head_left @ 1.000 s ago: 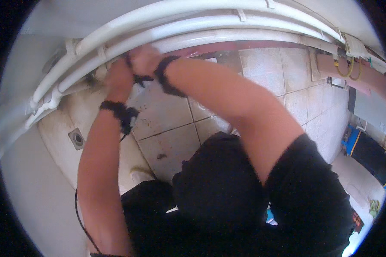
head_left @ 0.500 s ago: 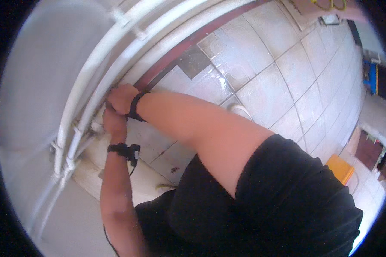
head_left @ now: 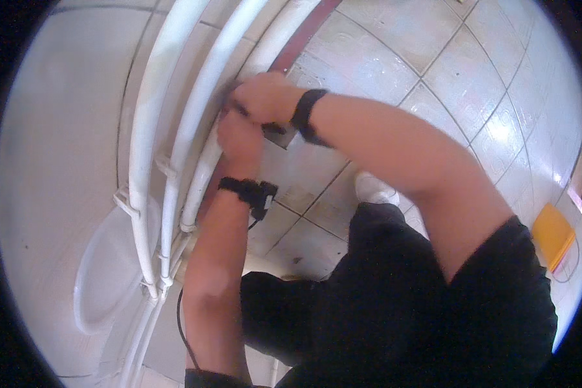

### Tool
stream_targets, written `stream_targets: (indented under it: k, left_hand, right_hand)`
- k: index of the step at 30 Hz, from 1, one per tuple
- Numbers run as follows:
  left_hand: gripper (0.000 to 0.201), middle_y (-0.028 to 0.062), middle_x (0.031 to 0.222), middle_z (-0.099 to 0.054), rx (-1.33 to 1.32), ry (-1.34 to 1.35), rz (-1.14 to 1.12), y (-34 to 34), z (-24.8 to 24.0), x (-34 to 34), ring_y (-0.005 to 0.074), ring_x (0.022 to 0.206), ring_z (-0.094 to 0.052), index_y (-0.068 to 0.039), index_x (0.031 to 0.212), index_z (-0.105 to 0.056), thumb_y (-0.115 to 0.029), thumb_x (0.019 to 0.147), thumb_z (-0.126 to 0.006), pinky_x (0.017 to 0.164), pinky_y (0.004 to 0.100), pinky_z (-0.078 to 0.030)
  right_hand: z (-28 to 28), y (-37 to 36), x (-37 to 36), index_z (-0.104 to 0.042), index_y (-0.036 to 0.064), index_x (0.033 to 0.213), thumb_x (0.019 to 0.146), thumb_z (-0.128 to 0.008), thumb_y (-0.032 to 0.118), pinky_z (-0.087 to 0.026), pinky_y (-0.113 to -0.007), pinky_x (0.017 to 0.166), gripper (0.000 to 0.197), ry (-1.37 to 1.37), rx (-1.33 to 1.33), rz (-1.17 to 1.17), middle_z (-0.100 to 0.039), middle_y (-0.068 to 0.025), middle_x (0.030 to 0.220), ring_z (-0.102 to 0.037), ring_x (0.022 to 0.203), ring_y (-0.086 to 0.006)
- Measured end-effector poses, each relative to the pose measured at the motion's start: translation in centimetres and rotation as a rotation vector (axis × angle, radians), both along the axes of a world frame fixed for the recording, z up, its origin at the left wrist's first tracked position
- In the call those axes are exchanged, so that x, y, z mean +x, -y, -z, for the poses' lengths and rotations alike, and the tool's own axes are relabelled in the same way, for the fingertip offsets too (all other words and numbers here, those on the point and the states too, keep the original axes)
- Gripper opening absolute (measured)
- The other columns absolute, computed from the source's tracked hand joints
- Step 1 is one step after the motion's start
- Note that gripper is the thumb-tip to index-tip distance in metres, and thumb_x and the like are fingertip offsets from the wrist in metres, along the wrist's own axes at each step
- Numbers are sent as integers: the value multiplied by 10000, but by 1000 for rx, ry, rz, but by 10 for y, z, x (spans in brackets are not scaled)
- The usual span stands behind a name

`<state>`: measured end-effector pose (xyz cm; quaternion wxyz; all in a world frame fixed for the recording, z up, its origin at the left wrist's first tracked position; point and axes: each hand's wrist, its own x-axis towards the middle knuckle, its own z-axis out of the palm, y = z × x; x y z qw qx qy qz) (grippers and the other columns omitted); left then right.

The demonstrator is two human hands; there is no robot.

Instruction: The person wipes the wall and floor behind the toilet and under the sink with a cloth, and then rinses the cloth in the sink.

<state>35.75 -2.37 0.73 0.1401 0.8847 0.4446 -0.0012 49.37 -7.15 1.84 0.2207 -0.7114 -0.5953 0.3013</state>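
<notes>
From my far-off seat I see the low pipe (head_left: 204, 184), fat and white, run right behind both hands. It pokes out above them and again below them. Two thinner pipes (head_left: 208, 77) run beside it, to the left of the hands.

The right hand (head_left: 265, 97) is on top, bent over with its fingers curled in. The left hand (head_left: 239, 137) is just under it, and the two look pressed close together. A dark bit (head_left: 241, 108) shows between them (too blurry for me to name). I can't tell if either hand is clamped on it, or how far the fingers are apart, as they are mostly hidden. I also can't tell if the hands touch the low pipe or are just in front of it.

A red strip (head_left: 301, 42) runs along the pipe, next to the tile floor (head_left: 427, 39). One white shoe (head_left: 374, 189) is on the tiles.
</notes>
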Motion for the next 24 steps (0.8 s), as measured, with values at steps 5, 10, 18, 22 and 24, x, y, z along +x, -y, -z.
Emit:
stream_targets:
  k: [5,10,18,22,24]
  left_hand:
    - [325,244,842,-692,-1,19,-9,13,-13,76,438,805,-677,-9,908,-691,-328,854,-655,699,531,-542]
    - [265,222,847,-703,52,209,121,18,-1,142,428,796,-683,-15,867,-691,-276,841,-655,692,527,-551]
    - [150,190,856,-695,88,212,119,18,-14,145,361,805,-701,-34,875,-700,-154,853,-612,665,464,-574]
    - [158,182,838,-696,37,122,38,7,-19,99,368,800,-702,-46,865,-704,-157,871,-591,665,473,-572]
    - [187,172,879,-700,37,84,22,0,-21,68,347,836,-707,-50,909,-712,-168,896,-567,700,462,-574]
  right_hand:
    - [7,1,65,-686,213,1147,778,-625,197,-545,-469,800,375,58,-58,-25,-713,-129,965,-681,918,-341]
    - [8,12,133,-693,125,1118,743,-634,161,-545,-461,803,381,53,55,-14,-705,-179,983,-671,930,-371]
    - [-14,16,137,-698,33,1034,846,-605,200,-526,-462,802,268,-43,190,100,-696,-215,983,-655,898,-399]
    - [-14,-5,100,-691,10,955,846,-604,200,-506,-467,701,236,-99,77,-10,-687,-225,877,-639,773,-411]
    - [-13,-15,72,-694,10,952,812,-615,200,-511,-472,713,248,-96,55,-24,-686,-233,890,-644,799,-409]
